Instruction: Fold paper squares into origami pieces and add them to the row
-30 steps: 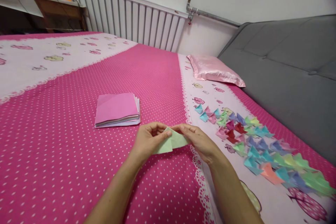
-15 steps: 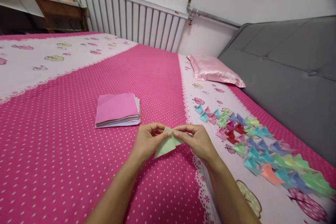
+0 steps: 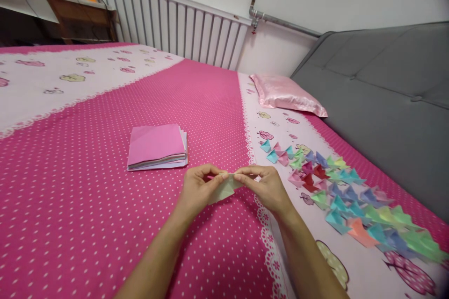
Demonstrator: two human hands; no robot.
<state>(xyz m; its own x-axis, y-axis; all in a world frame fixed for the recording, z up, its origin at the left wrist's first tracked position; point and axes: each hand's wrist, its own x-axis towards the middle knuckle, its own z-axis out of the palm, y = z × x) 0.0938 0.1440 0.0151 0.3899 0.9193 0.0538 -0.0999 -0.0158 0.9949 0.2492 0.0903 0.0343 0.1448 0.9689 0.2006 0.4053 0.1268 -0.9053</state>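
Note:
Both my hands pinch a small pale green folded paper (image 3: 223, 188) just above the pink dotted bedspread (image 3: 87, 196). My left hand (image 3: 198, 190) grips its left side with thumb and fingers closed. My right hand (image 3: 264, 188) pinches the top right edge. A stack of square papers (image 3: 156, 146) with a pink sheet on top lies on the bed beyond my left hand. To the right, several folded paper shapes (image 3: 345, 196) in blue, green, pink and red lie in rows.
A pink satin pillow (image 3: 286, 95) rests by the grey padded headboard (image 3: 389, 103) on the right. A white radiator (image 3: 175, 28) runs along the far wall, with a wooden desk (image 3: 79, 16) at the back left.
The green paper has been folded smaller and my fingers have closed in on its top edge. My hands have stayed in about the same place.

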